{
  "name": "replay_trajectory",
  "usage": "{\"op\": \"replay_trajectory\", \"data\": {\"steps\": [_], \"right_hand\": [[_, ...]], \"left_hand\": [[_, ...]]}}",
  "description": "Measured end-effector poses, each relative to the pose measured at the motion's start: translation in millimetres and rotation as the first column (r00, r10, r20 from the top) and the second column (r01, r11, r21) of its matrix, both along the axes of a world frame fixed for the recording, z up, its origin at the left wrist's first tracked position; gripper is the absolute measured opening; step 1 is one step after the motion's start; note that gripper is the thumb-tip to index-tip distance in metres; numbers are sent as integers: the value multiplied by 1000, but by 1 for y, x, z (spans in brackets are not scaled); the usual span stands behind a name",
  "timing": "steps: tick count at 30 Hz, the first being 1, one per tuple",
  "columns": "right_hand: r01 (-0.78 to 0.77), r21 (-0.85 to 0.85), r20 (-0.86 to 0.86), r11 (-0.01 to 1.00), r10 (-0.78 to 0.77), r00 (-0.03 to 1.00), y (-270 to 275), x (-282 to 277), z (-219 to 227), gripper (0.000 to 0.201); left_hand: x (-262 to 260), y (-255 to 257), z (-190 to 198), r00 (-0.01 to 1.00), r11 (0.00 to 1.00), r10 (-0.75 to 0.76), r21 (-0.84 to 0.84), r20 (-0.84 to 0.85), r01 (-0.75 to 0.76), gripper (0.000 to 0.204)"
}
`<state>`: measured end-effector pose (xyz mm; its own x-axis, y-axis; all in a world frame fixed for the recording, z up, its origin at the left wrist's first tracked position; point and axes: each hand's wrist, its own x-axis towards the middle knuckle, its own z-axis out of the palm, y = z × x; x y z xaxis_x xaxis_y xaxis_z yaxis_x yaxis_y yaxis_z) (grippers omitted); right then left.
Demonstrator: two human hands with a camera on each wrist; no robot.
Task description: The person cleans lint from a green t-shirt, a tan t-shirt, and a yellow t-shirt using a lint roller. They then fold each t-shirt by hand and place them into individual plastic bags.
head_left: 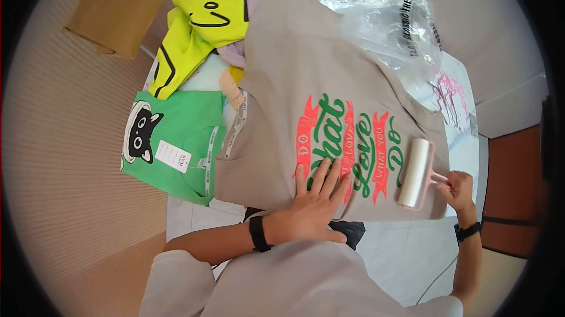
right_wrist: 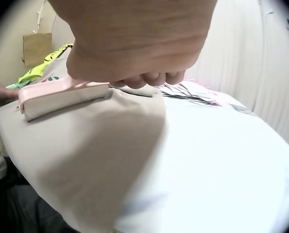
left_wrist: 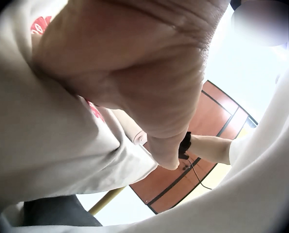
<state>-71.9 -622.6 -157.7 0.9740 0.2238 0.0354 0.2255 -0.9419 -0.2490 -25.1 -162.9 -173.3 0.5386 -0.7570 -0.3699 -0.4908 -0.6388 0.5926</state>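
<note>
A taupe shirt (head_left: 282,52) with green and coral lettering lies spread on the table. My left hand (head_left: 312,208) rests on the print near its lower edge, fingers spread; in the left wrist view the same hand (left_wrist: 130,63) is close over the cloth. My right hand (head_left: 459,190) grips the handle of a pink lint roller (head_left: 415,173), whose white cylinder lies on the shirt right of the lettering. In the right wrist view, fingers of the right hand (right_wrist: 139,43) curl round the handle, with the roller (right_wrist: 62,97) on the cloth.
A folded green shirt (head_left: 176,117) with a white tag lies at the left. Behind it are a yellow garment (head_left: 218,17) and a brown cardboard piece (head_left: 118,11). Clear plastic packaging (head_left: 382,17) lies at the back, and pink-stringed tags (head_left: 450,96) sit near the right edge.
</note>
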Motion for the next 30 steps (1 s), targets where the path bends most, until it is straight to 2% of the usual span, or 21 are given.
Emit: {"op": "replay_trajectory", "data": {"steps": [1, 3, 6, 8, 12, 15, 17, 19, 21, 23, 27, 30], "right_hand": [[-3, -42, 15, 999, 4, 1000, -14, -8, -2, 59], [21, -91, 22, 996, -19, 1000, -36, -26, -3, 59], [78, -133, 18, 988, -76, 997, -51, -47, 6, 59], [82, -179, 27, 980, -79, 997, -51, -46, 23, 59], [-21, -313, 122, 950, 62, 991, -37, -18, 52, 58], [-133, -206, 197, 970, 174, 965, 34, 36, 67, 62], [-211, -178, 173, 961, 241, 955, 88, 71, 72, 65], [-278, -132, 233, 951, 303, 924, 145, 105, 68, 64], [-417, -169, 358, 893, 449, 818, 199, 146, 64, 64], [-466, -164, 383, 869, 492, 782, 238, 178, 52, 59], [-527, -193, 292, 828, 561, 774, 296, 228, 24, 55], [-497, -190, 242, 847, 531, 812, 321, 247, 9, 56]], "left_hand": [[0, 2, -2, 1000, 1000, 17, -25, 7, -17, 135], [10, 16, -6, 983, 990, 112, -106, 144, -97, 124], [37, 52, -24, 902, 969, 237, -157, 361, -192, 114], [43, 72, -25, 909, 974, 219, -142, 355, -179, 114], [32, 77, -20, 923, 977, 195, -149, 331, -153, 113], [23, 65, -18, 923, 985, 174, -67, 344, -161, 111], [16, 54, -22, 911, 979, 204, -78, 360, -188, 110], [7, 47, -28, 890, 972, 234, -92, 392, -215, 108], [-2, 41, -31, 868, 964, 267, -105, 419, -245, 106], [-14, 42, -39, 862, 953, 300, -165, 410, -253, 100], [-20, 58, -41, 865, 944, 311, -233, 394, -234, 94], [-20, 62, -41, 862, 936, 328, -258, 386, -240, 89]]}}
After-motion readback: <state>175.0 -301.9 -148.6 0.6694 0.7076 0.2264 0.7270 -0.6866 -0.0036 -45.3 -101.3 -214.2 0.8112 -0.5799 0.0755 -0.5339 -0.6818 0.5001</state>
